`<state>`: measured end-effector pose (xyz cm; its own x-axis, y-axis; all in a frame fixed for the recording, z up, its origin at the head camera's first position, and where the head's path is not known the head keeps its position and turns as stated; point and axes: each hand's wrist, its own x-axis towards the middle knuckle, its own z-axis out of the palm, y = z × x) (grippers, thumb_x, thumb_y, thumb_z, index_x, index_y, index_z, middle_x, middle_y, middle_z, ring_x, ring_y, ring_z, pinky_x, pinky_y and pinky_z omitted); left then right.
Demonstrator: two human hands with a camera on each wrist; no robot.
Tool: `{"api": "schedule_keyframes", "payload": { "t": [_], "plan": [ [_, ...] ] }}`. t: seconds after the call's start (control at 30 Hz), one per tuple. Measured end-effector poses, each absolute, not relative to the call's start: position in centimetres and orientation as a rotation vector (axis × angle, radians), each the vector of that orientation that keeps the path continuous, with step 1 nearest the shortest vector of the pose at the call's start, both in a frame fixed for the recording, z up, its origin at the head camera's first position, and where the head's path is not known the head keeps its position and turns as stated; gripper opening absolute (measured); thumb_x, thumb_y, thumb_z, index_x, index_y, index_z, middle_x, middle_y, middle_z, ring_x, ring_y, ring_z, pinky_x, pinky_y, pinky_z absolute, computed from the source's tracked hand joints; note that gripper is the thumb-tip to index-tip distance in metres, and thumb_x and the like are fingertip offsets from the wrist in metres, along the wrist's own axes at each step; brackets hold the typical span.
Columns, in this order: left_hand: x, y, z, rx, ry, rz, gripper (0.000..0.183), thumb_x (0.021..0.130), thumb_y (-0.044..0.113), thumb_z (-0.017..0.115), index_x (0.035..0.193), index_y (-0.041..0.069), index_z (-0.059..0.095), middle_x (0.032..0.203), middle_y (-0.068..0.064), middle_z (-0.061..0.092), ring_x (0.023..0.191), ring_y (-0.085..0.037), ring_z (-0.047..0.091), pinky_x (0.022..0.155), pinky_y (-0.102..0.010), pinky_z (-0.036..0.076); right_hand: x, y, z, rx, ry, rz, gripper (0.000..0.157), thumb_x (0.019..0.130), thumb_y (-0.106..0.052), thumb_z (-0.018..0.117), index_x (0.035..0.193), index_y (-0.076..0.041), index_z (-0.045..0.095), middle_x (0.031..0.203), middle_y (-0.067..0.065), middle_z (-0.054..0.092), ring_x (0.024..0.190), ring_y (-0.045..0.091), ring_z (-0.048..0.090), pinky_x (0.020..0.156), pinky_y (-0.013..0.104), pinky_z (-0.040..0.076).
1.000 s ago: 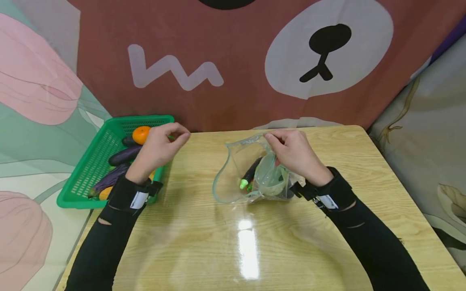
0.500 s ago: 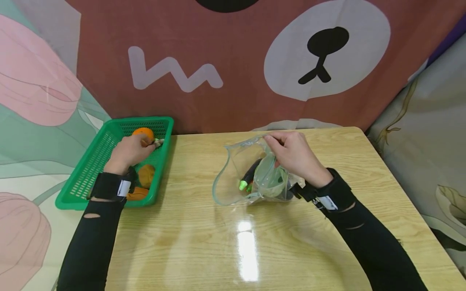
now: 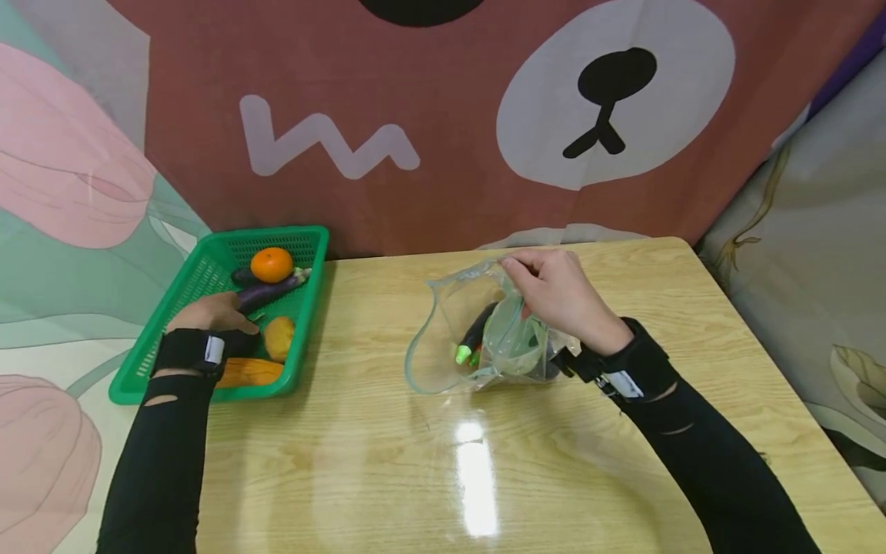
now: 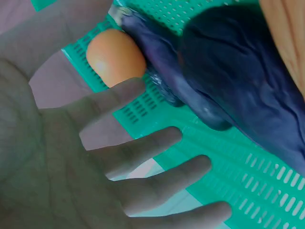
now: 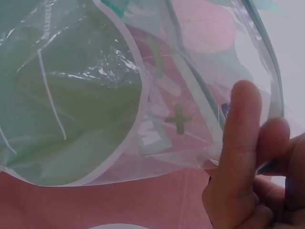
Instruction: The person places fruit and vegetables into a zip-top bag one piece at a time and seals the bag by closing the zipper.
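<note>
My left hand (image 3: pixel 211 314) reaches into a green plastic basket (image 3: pixel 314 308). In the left wrist view its fingers are extended and spread, with nothing gripped. A large wrinkled dark purple eggplant (image 4: pixel 233 67) lies close to that hand, beside a slender eggplant (image 3: pixel 270 292). Behind these sits an orange (image 3: pixel 272 265). On the table, my right hand (image 3: pixel 561 288) pinches the upper rim of a clear zip bag (image 3: pixel 428 346) between thumb and fingers, its mouth facing left. Inside the bag lies a dark vegetable with a bright green tip (image 3: pixel 462 355), partly hidden by the green print (image 5: pixel 86 109).
A yellow-brown rounded item (image 3: pixel 279 338) and a long orange vegetable (image 3: pixel 252 372) lie at the basket's near right. The wooden table (image 3: pixel 360 462) carries basket and bag. A printed cloth backdrop (image 3: pixel 443 208) rises directly behind the table's far edge.
My left hand has swung left and down from above the basket's right side into it, passing the orange. The right hand keeps its pinch on the bag, almost unmoved.
</note>
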<state>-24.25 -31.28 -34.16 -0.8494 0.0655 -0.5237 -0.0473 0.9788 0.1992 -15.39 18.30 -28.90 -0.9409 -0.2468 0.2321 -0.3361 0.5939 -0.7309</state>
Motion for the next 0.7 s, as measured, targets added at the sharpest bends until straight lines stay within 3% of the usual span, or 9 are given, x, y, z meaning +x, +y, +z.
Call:
{"api": "schedule_keyframes", "payload": {
  "t": [0.37,0.6,0.7],
  "plan": [
    [-24.0,-31.8,-35.0,-0.334,2.457,0.197,0.095,0.080,0.047,0.068,0.131,-0.023,0.031,0.127,-0.048,0.028,0.111,-0.058,0.036,0.089,-0.061,0.039,-15.3,18.2,-28.7,0.510,-2.717,1.267,0.038,0.100,-0.026,0.048,0.066,-0.010,0.051,0.048,0.008,0.039,0.048,0.024,0.059,0.042,0.033,0.039],
    [-23.6,-32.1,-35.6,-0.312,2.436,0.244,0.080,0.081,0.042,0.070,0.129,-0.017,0.042,0.126,-0.044,0.031,0.110,-0.055,0.038,0.089,-0.058,0.040,-15.1,18.3,-28.6,0.516,-2.707,1.274,0.038,0.100,-0.025,0.048,0.065,-0.011,0.047,0.047,0.008,0.039,0.047,0.023,0.059,0.042,0.033,0.040],
    [-24.1,-32.6,-36.4,-0.338,2.434,0.247,0.090,0.075,0.046,0.075,0.129,-0.018,0.042,0.127,-0.046,0.030,0.110,-0.057,0.038,0.088,-0.059,0.040,-15.1,18.3,-28.6,0.521,-2.705,1.278,0.039,0.100,-0.024,0.048,0.064,-0.011,0.046,0.047,0.008,0.038,0.047,0.023,0.059,0.042,0.033,0.040]
  ]
}}
